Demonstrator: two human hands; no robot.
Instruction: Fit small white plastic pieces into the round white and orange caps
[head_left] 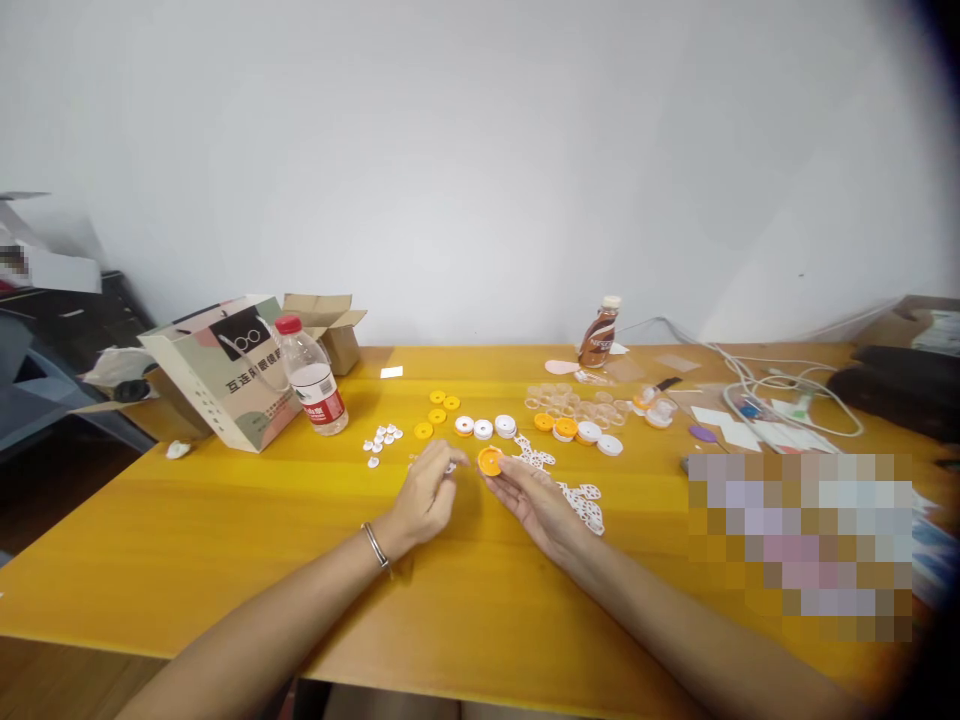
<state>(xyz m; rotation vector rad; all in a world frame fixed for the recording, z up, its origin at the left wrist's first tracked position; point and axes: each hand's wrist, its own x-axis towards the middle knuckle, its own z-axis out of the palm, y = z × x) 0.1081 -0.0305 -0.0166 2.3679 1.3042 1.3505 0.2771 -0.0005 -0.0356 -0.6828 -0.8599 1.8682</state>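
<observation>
In the middle of the table, my right hand (536, 500) pinches a round orange disc-shaped part (490, 461) with a raised rim, its face turned up. Just left of it is my left hand (429, 497), its fingers curled in and the index finger pointing toward the disc. A speck of white shows at those fingers, too small to name. Beyond the hands lie yellow discs (424, 430), white discs (484, 429) and more orange discs (565, 428). White lattice-like pieces (589, 507) lie beside my right hand, and small white pegged parts (385, 434) left of my left hand.
Clear plastic rings (574, 402) lie behind the discs. At the left stand a water bottle (311, 385), a paper bag (232, 375) and a cardboard box (334, 335). A brown drink bottle (598, 338) stands at the back; white cables (750, 385) and papers spread to the right.
</observation>
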